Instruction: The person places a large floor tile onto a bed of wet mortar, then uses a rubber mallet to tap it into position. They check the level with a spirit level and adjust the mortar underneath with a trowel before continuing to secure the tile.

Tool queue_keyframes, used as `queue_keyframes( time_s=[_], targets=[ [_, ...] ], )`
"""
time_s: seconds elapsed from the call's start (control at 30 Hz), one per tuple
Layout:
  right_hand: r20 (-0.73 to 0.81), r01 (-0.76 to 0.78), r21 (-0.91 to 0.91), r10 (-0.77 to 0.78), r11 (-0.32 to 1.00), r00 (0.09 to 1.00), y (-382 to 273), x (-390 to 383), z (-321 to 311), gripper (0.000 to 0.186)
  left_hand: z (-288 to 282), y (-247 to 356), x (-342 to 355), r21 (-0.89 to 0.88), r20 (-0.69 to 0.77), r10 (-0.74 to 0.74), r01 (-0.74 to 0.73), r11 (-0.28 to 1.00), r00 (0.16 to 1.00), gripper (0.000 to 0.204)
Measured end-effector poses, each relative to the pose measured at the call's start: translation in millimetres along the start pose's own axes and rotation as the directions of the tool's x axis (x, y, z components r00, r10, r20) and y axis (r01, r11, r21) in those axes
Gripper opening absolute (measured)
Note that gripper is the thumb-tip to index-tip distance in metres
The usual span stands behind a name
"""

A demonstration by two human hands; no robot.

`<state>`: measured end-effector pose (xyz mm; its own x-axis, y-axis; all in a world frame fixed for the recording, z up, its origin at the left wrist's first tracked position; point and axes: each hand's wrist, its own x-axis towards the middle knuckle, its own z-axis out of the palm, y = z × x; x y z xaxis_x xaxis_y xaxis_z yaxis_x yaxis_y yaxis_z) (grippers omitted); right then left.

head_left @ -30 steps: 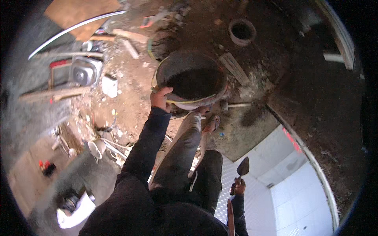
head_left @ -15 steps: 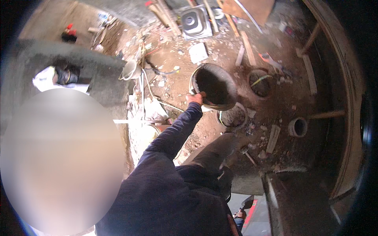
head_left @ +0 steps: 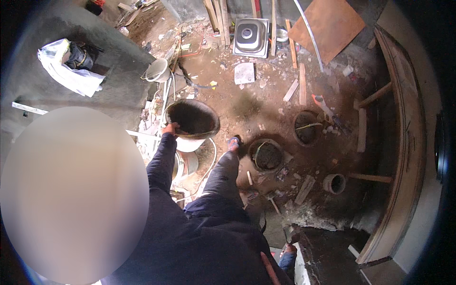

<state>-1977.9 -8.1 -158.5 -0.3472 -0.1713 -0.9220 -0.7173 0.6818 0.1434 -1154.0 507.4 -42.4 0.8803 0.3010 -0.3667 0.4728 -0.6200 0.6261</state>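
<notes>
My left hand is closed on the near rim of a wide dark bucket, whose mouth faces up toward me and whose inside looks dark. Beneath that bucket shows a white bucket; whether they touch I cannot tell. At the lower right, my right hand is closed around a trowel, with its blade seen only dimly. Right of my sandalled foot stand two round tubs, the nearer tub and the farther tub, each holding grey material with a yellowish strip across it.
Debris litters the dirt floor. A metal sink leans at the back beside planks and a brown board. A pale bucket stands by the left wall. A hammer, a short pipe and a wooden frame lie right.
My left hand has carried the dark bucket leftward, away from the two tubs. My foot has come into view, and my right hand with the trowel sits slightly higher in the picture.
</notes>
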Motion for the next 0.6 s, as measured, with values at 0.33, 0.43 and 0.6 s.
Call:
queue_keyframes(
  time_s=[0.33,0.43,0.6],
  targets=[
    [-0.101,0.316,-0.243,-0.348,0.917,0.932,-230,-119,55,0.039,8,6,72,-0.472,-0.100,-0.536,0.434,0.767,0.838,0.028],
    [0.102,0.265,-0.076,-0.257,0.961,0.961,-277,-92,42,0.037,25,32,118,-0.401,0.248,-0.555,0.606,0.687,0.794,0.025],
    [0.123,0.502,-0.228,-0.487,0.834,0.865,-400,-135,149,0.042,16,-36,177,-0.621,0.258,-0.669,0.650,0.437,0.697,0.011]
  ],
)
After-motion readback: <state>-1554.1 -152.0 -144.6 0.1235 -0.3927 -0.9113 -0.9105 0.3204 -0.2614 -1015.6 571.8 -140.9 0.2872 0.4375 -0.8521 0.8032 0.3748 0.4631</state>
